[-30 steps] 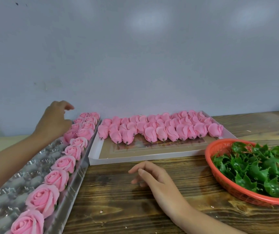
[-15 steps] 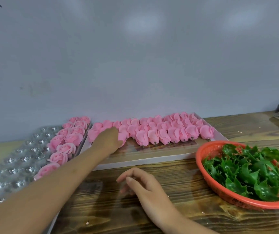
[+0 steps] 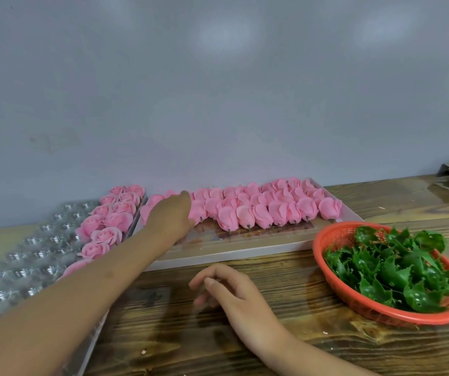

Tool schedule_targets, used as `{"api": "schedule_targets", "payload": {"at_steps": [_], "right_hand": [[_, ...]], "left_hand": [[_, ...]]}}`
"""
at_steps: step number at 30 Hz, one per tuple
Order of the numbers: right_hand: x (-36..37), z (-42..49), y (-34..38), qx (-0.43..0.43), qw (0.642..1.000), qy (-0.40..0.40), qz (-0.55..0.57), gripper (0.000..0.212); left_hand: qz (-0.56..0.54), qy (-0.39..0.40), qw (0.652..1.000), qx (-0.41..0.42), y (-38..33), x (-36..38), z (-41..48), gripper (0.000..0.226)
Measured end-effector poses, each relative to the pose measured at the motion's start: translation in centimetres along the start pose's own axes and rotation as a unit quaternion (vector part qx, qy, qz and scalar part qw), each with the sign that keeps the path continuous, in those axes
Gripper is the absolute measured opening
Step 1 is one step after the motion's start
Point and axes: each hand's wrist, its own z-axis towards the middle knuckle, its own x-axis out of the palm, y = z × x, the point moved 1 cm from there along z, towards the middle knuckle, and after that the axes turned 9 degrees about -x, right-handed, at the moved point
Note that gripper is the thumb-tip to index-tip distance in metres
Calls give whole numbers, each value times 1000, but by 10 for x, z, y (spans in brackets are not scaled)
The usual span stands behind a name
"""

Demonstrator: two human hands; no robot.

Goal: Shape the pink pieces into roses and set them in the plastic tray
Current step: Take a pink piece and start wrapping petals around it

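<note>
Pink pieces [image 3: 258, 210] packed in overlapping rows along the far side of a flat white board [image 3: 231, 256]: closed teardrop buds of matte, curved petals, with short dark stubs at the near tips. Reaches the left hand [image 3: 173, 215] over the rows' left end, arm stretched straight, back of the hand up, fingers hidden among the buds; cannot tell whether gripping one or only touching.

Finished roses [image 3: 109, 221], round and layered, in two columns along the right side of the clear, dimpled plastic tray [image 3: 28, 256], just left of the board.

Rests the right hand [image 3: 234, 297] on the dark, grainy wooden desk [image 3: 285, 348] near the board's front edge, fingers loosely curled, holding nothing.

To the right, a red mesh basket [image 3: 380, 316] of glossy, jagged green leaves [image 3: 391, 264].
</note>
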Motion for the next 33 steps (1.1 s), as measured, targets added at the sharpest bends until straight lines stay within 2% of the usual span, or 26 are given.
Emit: {"api": "schedule_targets", "payload": {"at_steps": [3, 6, 8, 10, 12, 14, 16, 18, 20, 25, 29, 33], "right_hand": [[-1, 0, -1, 6, 999, -24, 38, 25], [-4, 1, -3, 27, 991, -68, 110, 24], [-5, 1, -3, 39, 983, -98, 153, 26], [-6, 1, -3, 35, 978, -114, 169, 26], [-6, 1, -5, 24, 978, -118, 170, 23], [-7, 0, -6, 12, 980, -114, 165, 18], [-7, 0, -7, 0, 982, -105, 157, 17], [-7, 0, -7, -14, 986, -96, 134, 16], [-7, -1, -7, -24, 989, -87, 119, 15], [-6, -2, -6, -43, 988, -55, 137, 11], [-4, -3, -4, -51, 988, -38, 142, 31], [-4, -4, -5, -49, 994, -38, 89, 37]], "left_hand": [[-65, -26, 998, 3, 2, -23, -15, 29], [-261, -1, 965, 6, -4, -43, -48, 34], [-424, 43, 905, -7, -9, -47, -78, 32], [-569, 97, 816, -42, -11, -40, -108, 30], [-664, 137, 731, -84, -11, -22, -134, 28], [-709, 148, 680, -115, -10, -3, -152, 28], [-729, 133, 655, -146, -6, 12, -162, 33], [-737, 108, 648, -158, 0, 16, -164, 45], [-722, 94, 670, -146, 7, 18, -163, 51], [-709, 88, 691, -113, 11, 23, -163, 47], [-691, 71, 711, -106, 9, 25, -163, 44], [-652, 39, 750, -102, 7, 24, -164, 37]]}}
